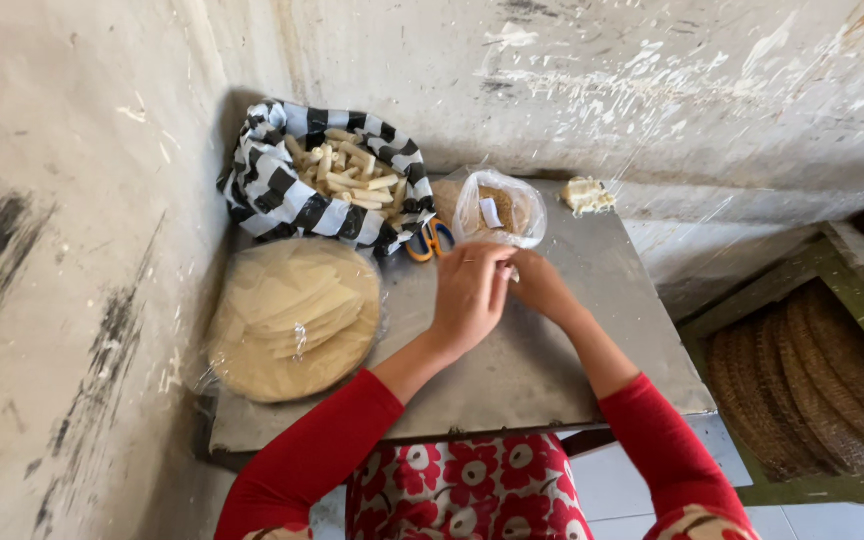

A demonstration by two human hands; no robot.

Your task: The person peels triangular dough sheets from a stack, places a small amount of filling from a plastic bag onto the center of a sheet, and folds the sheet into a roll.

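My left hand (469, 295) and my right hand (539, 283) meet over the middle of a grey metal table (512, 380), fingertips pinched together on something small and pale that the fingers hide. Just beyond them stands an open clear plastic bag (500, 207) with brown crumbs inside. To the left lies a round stack of thin pale wrappers (294, 318) in clear plastic. A black-and-white striped bag (292, 195) full of pale rolled sticks (347, 170) sits in the back corner.
Scissors with blue and yellow handles (432, 241) lie between the striped bag and the clear bag. A pale yellow lump (588, 195) rests at the table's back right. Rough concrete walls close the left and back. Woven round trays (812, 385) stand in a green frame at right.
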